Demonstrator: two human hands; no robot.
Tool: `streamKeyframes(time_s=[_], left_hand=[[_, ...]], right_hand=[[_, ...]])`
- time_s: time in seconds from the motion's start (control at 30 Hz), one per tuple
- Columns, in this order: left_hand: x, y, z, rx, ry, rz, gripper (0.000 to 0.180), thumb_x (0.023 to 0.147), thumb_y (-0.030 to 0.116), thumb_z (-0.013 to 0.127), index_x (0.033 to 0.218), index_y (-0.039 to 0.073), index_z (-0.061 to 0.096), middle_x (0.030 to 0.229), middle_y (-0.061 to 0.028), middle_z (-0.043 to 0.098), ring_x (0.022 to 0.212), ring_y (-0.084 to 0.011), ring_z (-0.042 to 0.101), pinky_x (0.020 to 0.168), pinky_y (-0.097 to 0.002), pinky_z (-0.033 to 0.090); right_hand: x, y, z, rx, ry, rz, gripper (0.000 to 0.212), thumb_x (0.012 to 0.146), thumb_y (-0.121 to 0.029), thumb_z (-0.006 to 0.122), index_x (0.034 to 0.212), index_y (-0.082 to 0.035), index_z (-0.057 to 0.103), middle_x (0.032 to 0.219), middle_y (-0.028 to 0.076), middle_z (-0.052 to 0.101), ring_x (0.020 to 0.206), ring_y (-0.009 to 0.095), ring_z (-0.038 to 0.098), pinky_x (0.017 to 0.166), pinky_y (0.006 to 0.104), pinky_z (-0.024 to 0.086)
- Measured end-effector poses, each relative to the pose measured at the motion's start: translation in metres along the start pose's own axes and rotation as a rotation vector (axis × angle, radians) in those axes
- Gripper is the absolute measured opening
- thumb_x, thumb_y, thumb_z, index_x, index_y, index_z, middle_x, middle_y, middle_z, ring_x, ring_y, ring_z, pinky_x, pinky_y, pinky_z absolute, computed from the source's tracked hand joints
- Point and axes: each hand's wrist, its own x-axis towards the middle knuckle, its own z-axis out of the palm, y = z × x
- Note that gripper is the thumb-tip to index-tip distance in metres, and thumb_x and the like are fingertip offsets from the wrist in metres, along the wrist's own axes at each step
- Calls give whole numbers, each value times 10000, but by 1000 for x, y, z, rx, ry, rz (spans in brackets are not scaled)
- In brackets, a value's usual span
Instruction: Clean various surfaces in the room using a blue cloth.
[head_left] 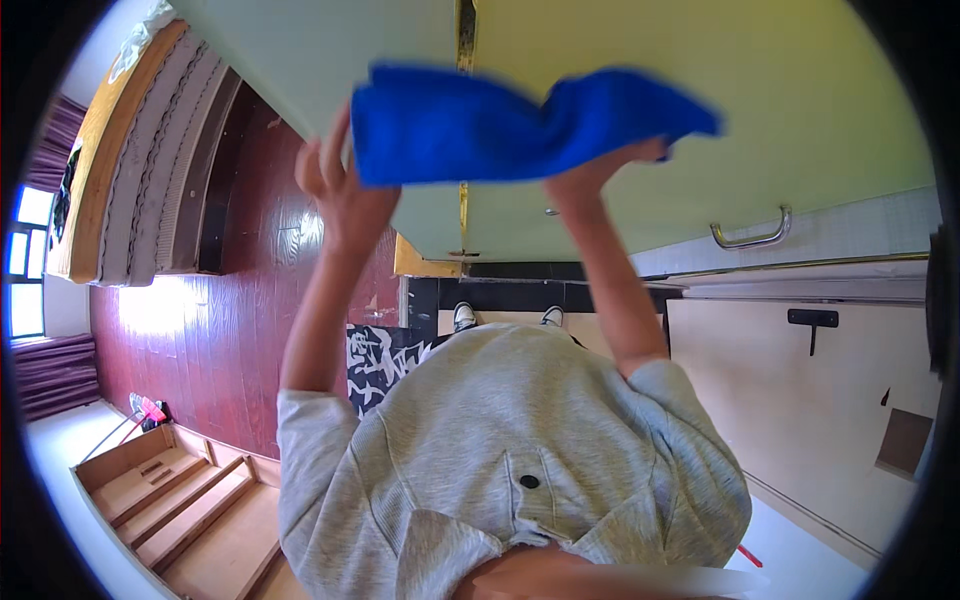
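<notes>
A folded blue cloth [450, 130] is stretched sideways in front of pale green panels, raised above the level of my chest. My left hand [348, 190] grips its left end, with some fingers showing past the cloth's edge. From below, my right hand [600, 172] holds the cloth toward its right side; part of that hand is hidden behind the fabric. The cloth's right tip [700, 120] hangs free and looks blurred. Whether the cloth touches the green panel [800, 110] behind it, I cannot tell.
The green panel has a metal handle [755, 238] at right. A cream door [770, 370] with a black handle [813, 320] stands to my right. A black-and-white mat [375, 365] lies by my feet. Leftward are a mattress [140, 150], red-brown floor [250, 340] and a wooden frame [190, 500].
</notes>
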Motion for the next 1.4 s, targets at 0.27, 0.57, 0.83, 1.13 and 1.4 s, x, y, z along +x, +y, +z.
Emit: streamKeyframes(time_s=[0.27, 0.57, 0.83, 1.13, 1.4], left_hand=[[-127, 84, 20, -525, -478, -354, 358, 711, 157, 676, 1065, 133, 632, 1203, -200, 530, 1181, -442, 416, 1010, -579, 253], [94, 8, 12, -375, 356, -269, 511, 800, 321, 620, 1209, 34, 515, 1152, -249, 536, 1048, -480, 473, 888, -544, 351], [34, 1, 73, -496, 458, -253, 425, 752, 241, 688, 1075, -13, 579, 1111, -220, 554, 1020, -433, 498, 833, -471, 385], [-163, 86, 111, -249, -213, -197, 654, 738, 387, 673, 1228, -7, 493, 1256, -250, 452, 1208, -470, 362, 1012, -595, 220], [84, 128, 63, -302, 365, -175, 551, 830, 483, 549, 1170, 49, 555, 1355, -300, 353, 1269, -569, 230, 994, -743, 90]], right_hand=[[-139, -44, 12, 286, -404, 136, 473, 708, -189, 631, 1139, -50, 494, 1162, 271, 448, 1022, 466, 386, 871, 524, 282], [100, -90, 8, 334, 175, -81, 457, 763, -197, 603, 1178, -30, 509, 1135, 270, 400, 993, 419, 388, 876, 527, 283], [31, -67, 29, 90, 131, -181, 436, 804, -323, 592, 1169, -92, 531, 1012, 248, 437, 921, 394, 397, 747, 494, 302], [-208, 25, 21, 84, -592, -87, 387, 736, -234, 619, 1068, -42, 568, 938, 157, 509, 848, 347, 478, 733, 480, 367], [57, 88, -46, 135, 167, -102, 451, 649, -277, 622, 1038, -50, 592, 1125, 207, 526, 1089, 400, 452, 897, 572, 265]])
